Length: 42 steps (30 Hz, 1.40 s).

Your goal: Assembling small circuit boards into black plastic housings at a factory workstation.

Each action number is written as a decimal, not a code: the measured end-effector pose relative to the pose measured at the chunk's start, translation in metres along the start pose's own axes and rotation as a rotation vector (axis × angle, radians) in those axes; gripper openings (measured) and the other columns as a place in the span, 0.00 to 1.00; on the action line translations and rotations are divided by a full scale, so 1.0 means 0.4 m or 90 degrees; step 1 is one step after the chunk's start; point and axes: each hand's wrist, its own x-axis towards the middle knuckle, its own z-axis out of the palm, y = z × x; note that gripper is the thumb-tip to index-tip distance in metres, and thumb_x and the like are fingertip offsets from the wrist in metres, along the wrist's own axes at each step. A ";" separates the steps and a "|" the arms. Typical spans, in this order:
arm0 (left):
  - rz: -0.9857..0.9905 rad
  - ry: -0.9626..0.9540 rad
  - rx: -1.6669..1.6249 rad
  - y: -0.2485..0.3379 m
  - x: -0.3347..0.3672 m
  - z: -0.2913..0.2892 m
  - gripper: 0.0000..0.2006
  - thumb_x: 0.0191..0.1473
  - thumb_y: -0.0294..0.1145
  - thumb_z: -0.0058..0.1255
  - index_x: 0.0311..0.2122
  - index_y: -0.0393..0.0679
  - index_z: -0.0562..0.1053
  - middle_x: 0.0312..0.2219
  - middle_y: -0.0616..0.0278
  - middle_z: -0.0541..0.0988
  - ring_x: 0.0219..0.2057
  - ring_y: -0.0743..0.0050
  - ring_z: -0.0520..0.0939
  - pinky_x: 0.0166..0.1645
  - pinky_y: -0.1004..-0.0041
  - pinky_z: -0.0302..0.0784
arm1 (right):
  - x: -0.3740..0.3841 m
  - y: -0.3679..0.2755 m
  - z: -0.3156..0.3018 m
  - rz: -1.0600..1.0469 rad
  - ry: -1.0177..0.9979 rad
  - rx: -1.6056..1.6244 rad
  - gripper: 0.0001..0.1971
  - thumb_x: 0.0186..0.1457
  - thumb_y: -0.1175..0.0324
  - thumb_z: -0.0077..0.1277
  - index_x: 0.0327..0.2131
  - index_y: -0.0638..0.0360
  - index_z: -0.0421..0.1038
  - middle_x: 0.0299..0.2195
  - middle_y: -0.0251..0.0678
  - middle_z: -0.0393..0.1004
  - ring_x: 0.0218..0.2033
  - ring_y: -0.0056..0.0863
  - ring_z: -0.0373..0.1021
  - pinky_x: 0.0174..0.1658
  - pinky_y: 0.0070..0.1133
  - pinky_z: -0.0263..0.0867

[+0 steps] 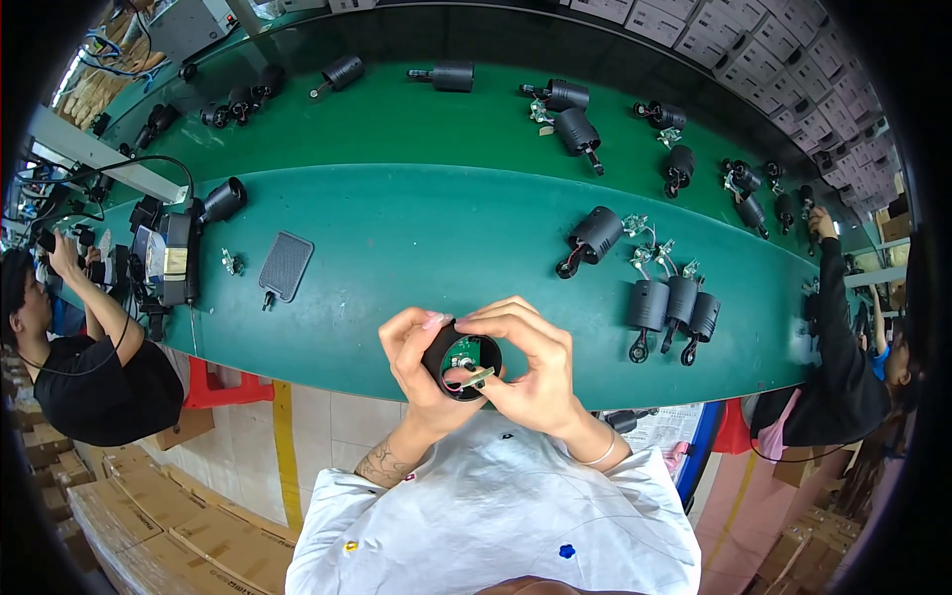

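Both my hands hold a black cylindrical housing (433, 359) just over the table's front edge, its open end facing up toward me. My left hand (409, 362) is wrapped round its left side. From the right, my right hand (531, 362) curves its fingers over the far rim, while its thumb reaches to the opening. A green circuit board (462, 350) sits inside the housing. Near the right thumb a small board (478, 378) stands edge-on at the mouth. How it is attached is hidden.
Right of my hands lie several black housings (648, 304) with wired boards. A grey textured pad (287, 266) and a loose circuit board (231, 262) lie to the left. More housings rest on the far green belt (397, 124). One person (89, 347) works at left, another (843, 347) at right.
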 end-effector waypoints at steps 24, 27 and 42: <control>-0.100 -0.081 -0.022 0.025 0.034 -0.005 0.44 0.28 0.23 0.63 0.58 0.39 0.60 0.43 0.53 0.71 0.36 0.67 0.74 0.39 0.71 0.73 | 0.021 -0.014 0.015 0.094 0.055 0.215 0.18 0.30 0.78 0.66 0.32 0.63 0.76 0.29 0.36 0.75 0.31 0.28 0.69 0.37 0.22 0.66; -0.131 -0.084 -0.037 0.022 0.031 -0.006 0.44 0.29 0.23 0.63 0.58 0.39 0.60 0.42 0.52 0.73 0.36 0.66 0.76 0.38 0.71 0.74 | 0.028 0.003 0.009 0.072 0.055 0.264 0.18 0.30 0.78 0.67 0.31 0.63 0.77 0.29 0.37 0.75 0.32 0.28 0.70 0.38 0.22 0.67; -0.138 -0.140 -0.030 0.035 0.038 -0.019 0.36 0.31 0.25 0.66 0.51 0.38 0.65 0.36 0.55 0.74 0.34 0.63 0.75 0.40 0.67 0.74 | 0.002 -0.010 -0.010 -0.128 0.154 0.012 0.12 0.29 0.84 0.65 0.24 0.65 0.76 0.29 0.41 0.78 0.28 0.27 0.70 0.32 0.18 0.68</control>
